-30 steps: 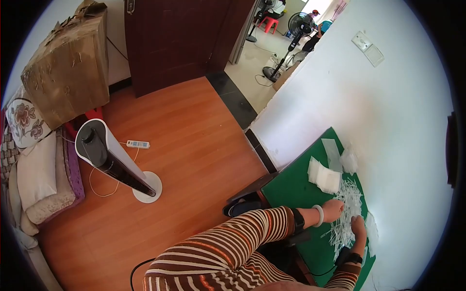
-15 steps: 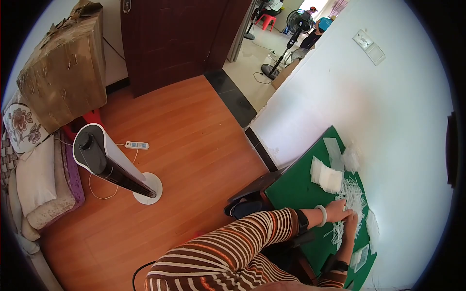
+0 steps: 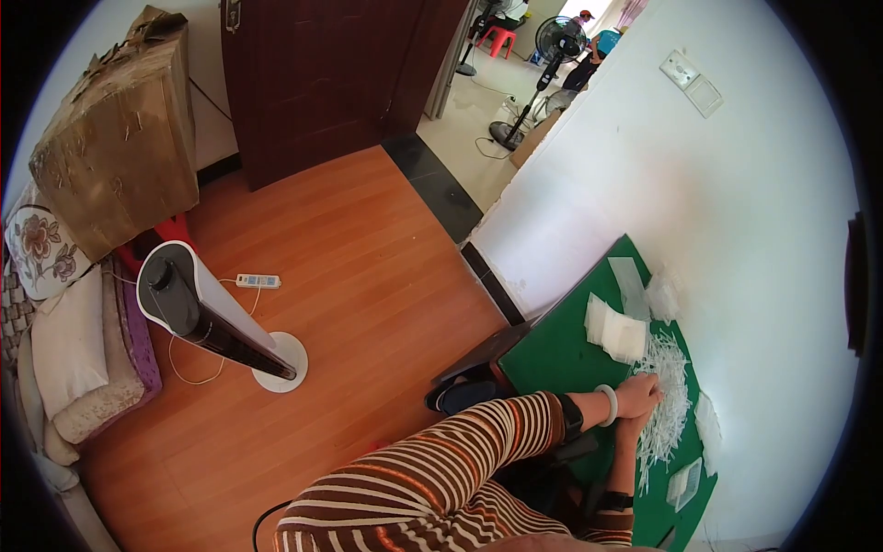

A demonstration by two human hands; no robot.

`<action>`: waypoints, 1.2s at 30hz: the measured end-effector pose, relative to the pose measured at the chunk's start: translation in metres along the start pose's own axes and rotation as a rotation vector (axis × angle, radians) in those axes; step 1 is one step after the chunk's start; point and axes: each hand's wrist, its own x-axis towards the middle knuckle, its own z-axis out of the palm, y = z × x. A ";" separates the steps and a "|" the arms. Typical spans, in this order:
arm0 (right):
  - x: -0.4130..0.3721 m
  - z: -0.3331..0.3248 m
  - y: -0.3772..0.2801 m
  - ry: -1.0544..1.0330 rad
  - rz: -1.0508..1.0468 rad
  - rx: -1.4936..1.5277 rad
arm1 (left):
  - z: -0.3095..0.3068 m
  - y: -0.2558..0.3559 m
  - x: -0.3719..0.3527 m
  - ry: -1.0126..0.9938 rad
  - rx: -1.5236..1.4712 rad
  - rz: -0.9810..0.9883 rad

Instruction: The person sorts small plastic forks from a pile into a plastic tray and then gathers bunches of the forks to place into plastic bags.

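A pile of thin white strips (image 3: 669,382) lies on a green table (image 3: 556,359) against a white wall. My left hand (image 3: 637,394), with a pale bangle and a black wristband, rests curled on the near edge of the pile and grips some strips. My right hand (image 3: 635,429) comes up from below and presses against the left one at the pile's edge; its fingers are mostly hidden. Both sleeves are brown and white striped.
Stacks of small white bags (image 3: 614,333) lie beyond the pile, and clear bags (image 3: 685,480) lie nearer. A white tower fan (image 3: 207,317) and a power strip (image 3: 257,281) stand on the wooden floor. A cardboard box (image 3: 115,138) and bedding (image 3: 78,345) are on the left.
My right hand has slid from the right side of the pile to meet my left hand. The right forearm now runs straight up under the left hand.
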 end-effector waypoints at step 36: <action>-0.041 -0.023 -0.081 -0.280 -0.197 -0.980 | -0.064 0.021 0.006 -0.054 -0.820 -0.482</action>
